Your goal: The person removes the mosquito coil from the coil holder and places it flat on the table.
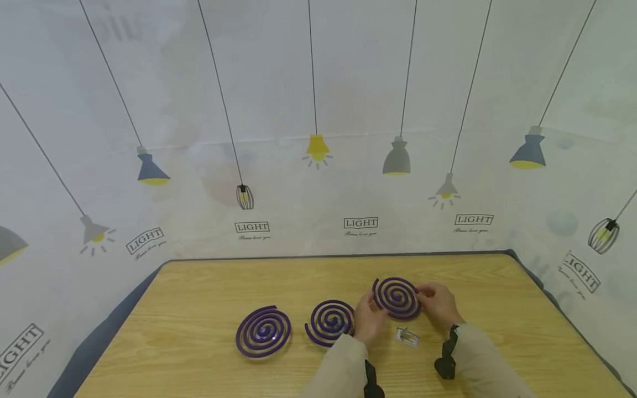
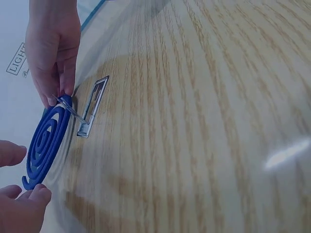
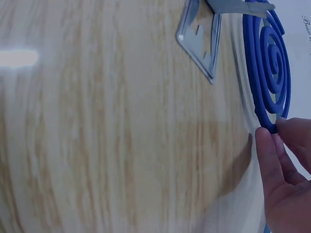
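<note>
A: Item one?
B: Purple spiral mosquito coil [image 1: 396, 298], flat disc, held tilted above the light wood-grain counter [image 1: 199, 293]. Left hand [image 1: 368, 318] pinches its near-left rim with fingertips; right hand [image 1: 438, 303] grasps the opposite rim, fingers curled on the edge.

A: Directly below the hands?
B: Small bent metal coil stand [image 1: 407, 336], silver, lying flat on the counter between the two wrists, just under the held coil. Whether it touches the coil cannot be told.

A: Further stock?
B: Second purple spiral coil [image 1: 329, 322], flat on the counter just left of the left hand. Third purple spiral coil [image 1: 263, 330], flat, farther left, apart from the second.

A: Surround?
B: White backdrop printed with hanging lamps [image 1: 318, 149] beyond the hands, behind the counter.
</note>
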Demonstrator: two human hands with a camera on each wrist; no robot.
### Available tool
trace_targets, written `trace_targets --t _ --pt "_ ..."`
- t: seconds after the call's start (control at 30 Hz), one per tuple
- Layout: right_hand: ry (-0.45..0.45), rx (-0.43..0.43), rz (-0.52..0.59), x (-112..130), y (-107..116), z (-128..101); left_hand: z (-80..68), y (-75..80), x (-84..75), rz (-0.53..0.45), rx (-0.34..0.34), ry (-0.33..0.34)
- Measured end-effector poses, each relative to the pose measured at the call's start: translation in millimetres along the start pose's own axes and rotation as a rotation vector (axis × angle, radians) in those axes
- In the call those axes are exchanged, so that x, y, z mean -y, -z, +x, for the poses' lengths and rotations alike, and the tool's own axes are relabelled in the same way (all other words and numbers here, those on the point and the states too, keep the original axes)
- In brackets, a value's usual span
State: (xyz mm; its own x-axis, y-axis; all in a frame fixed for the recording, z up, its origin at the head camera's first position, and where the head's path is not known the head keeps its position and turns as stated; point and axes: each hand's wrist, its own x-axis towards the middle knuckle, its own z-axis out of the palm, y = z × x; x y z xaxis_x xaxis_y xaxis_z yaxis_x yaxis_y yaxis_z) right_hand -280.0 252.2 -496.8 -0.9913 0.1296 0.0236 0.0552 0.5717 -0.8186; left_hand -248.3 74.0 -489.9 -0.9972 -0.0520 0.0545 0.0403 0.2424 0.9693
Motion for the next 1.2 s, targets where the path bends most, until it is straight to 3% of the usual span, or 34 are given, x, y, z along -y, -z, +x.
trace_targets --t 0.27,0.53,0.8,1.2 --pt "-0.056 0.033 0.060 -0.2 -1.0 -4.5 -4.6 0.5 -2.8 0.022 0.029 -0.009" --pt "-0.035 0.030 0.022 -5.0 -1.8 -3.5 -5.0 -2.5 2.1 -0.044 0.053 0.038" --pt "-0.043 0.043 -0.018 -5.2 -0.7 -1.8 -6.8 0.0 0.4 -0.057 0.080 0.044" --pt "0.001 0.060 0.020 -4.8 2.4 -4.2 -8.2 1.9 -1.0 -0.088 0.115 0.078"
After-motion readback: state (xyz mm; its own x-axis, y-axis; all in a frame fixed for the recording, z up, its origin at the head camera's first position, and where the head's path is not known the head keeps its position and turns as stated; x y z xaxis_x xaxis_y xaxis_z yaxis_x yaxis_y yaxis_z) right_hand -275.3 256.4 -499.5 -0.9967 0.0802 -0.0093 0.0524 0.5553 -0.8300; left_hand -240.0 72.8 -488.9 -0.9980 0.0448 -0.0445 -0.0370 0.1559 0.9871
